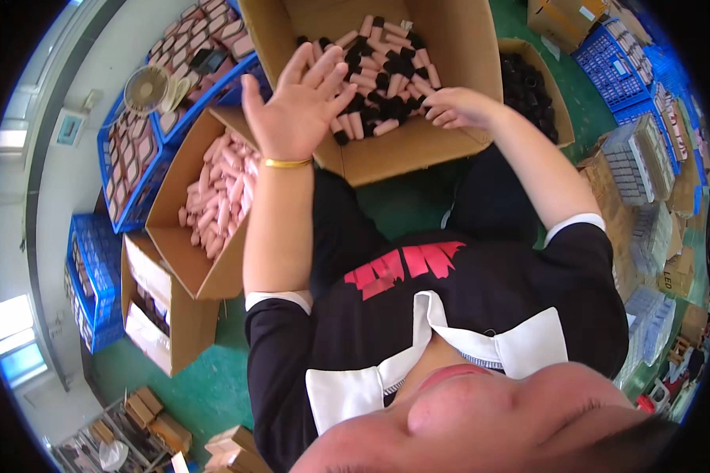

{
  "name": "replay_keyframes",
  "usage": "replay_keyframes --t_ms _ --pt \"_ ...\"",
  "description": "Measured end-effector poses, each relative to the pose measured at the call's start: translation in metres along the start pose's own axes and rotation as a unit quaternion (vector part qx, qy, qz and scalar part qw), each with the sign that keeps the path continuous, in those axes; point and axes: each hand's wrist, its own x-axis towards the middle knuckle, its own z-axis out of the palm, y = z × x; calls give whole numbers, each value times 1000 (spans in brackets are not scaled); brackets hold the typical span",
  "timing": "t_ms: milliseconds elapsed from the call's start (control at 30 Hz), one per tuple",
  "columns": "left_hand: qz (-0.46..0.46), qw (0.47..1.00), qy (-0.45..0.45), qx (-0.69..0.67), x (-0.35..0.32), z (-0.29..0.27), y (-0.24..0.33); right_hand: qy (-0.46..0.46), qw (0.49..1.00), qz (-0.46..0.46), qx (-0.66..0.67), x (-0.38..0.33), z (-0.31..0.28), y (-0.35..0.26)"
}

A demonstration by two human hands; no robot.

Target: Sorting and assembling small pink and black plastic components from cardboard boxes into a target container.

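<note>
A: We see our left hand [298, 98] lifted above the near left corner of a large cardboard box [406, 146], fingers spread wide and holding nothing. A thin gold bracelet [286, 163] circles that wrist.

B: And our right hand [455, 108] lies inside the same box, at its near right edge, fingers curled down onto the heap of pink tubes with black caps [383, 75]. We cannot tell whether it has closed on one tube or merely rests on the heap; the fingertips are hidden among the pieces.

A: Just left of the open hand, and lower, a second carton [183, 256] holds plain pink tubes [221, 193] with no caps that we can make out. To the right of the curled hand, beyond the box wall, a third carton holds small black parts [528, 87].

B: How far along do we judge the work?

A: Midway, we would say. The capped heap in front covers much of the box floor, so a good share seems done. Yet the uncapped pink tubes still lie thick in their carton, and the black parts are plentiful, so much appears to remain.

B: Blue crates [130, 169] of flat pink packs stand further left, well apart from both hands.
</note>
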Motion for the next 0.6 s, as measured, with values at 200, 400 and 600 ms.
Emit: replay_keyframes --t_ms 200,400,600 --pt "62 972 224 32 50 -106 -25 68 894 -16 -442 148 1 58" --pt "24 960 270 67 63 -118 -17 134 848 -39 -512 219 41 58" --pt "-56 947 286 135 90 -113 -32 290 823 -73 -483 291 21 90"
